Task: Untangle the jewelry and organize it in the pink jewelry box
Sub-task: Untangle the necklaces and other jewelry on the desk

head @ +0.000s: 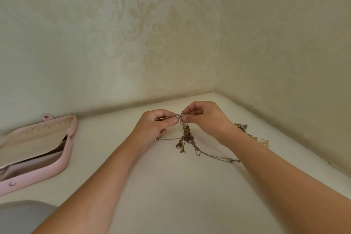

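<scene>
A tangled bunch of thin chains (pixel 187 135) hangs above the cream table, its lower ends and small pendants trailing on the surface. My left hand (pixel 155 125) and my right hand (pixel 205 118) both pinch the top of the tangle between thumb and fingers, close together. One loose chain end with a clasp (pixel 226 158) runs out to the right on the table. The pink jewelry box (pixel 57 159) lies open at the far left, its beige lining showing.
More jewelry (pixel 242 127) lies behind my right wrist, with small pink-gold rings (pixel 265 143) near the right wall. Patterned walls close the table at the back and right. A grey rounded object (pixel 22 214) sits at the bottom left corner.
</scene>
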`<state>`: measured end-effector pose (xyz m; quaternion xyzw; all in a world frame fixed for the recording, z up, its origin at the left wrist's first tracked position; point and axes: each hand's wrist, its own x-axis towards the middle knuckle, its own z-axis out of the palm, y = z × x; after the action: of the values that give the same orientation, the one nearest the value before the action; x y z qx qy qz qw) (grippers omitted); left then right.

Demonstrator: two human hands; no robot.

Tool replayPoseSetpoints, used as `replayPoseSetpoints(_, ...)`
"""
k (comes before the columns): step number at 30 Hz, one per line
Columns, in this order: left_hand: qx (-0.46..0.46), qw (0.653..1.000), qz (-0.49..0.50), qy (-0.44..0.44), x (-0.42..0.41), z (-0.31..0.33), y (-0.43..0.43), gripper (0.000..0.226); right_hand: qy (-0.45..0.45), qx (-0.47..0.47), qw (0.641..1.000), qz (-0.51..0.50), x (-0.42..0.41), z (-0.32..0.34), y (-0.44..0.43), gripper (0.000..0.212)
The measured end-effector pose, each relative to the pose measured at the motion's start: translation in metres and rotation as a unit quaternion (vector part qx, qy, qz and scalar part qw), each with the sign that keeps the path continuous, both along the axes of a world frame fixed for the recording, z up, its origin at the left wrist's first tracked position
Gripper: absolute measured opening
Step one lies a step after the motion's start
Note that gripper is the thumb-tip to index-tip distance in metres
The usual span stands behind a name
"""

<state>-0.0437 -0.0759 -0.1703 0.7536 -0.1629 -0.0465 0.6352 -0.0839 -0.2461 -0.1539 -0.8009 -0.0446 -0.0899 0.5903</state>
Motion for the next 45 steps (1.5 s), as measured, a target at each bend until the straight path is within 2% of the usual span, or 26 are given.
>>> replayPoseSetpoints(7, -0.045, 0.997, -0.063, 0.027, 0.0009, -0.0005, 0.0016, 0.009, -0.002, 0.033, 0.998, 0.049, 0.0009, 0.0011, -0.0009, 0.007)
replayPoseSetpoints(10, -0.033, 0.997, -0.057, 0.031, 0.0011, 0.0004, 0.0008, 0.004, -0.004, 0.012, 0.999, 0.050, 0.0001, 0.0008, -0.0012, 0.011)
replayPoseSetpoints(17, -0.003, 1.000, -0.024, 0.014, -0.0033, 0.0032, 0.0012, 0.007, -0.014, -0.006, 0.999, 0.047, -0.0016, 0.0011, -0.0001, 0.011)
replayPoseSetpoints(24, 0.013, 1.000, -0.017, -0.021, -0.0076, 0.0050, -0.0012, 0.006, -0.012, 0.006, 0.999, 0.049, -0.0018, 0.0024, -0.0024, 0.006)
replayPoseSetpoints(30, 0.023, 1.000, -0.009, 0.000, -0.0031, 0.0021, 0.0017, 0.015, 0.021, 0.015, 0.998, 0.064, -0.0023, 0.0014, -0.0033, 0.004)
replayPoseSetpoints(38, 0.005, 1.000, -0.012, 0.010, -0.0019, 0.0016, 0.0020, 0.013, 0.006, -0.005, 0.999, 0.050, -0.0018, 0.0014, -0.0036, 0.012)
replayPoseSetpoints(45, 0.023, 1.000, -0.020, 0.007, -0.0021, 0.0018, 0.0023, 0.011, 0.001, -0.006, 0.999, 0.034, -0.0017, 0.0033, -0.0042, 0.010)
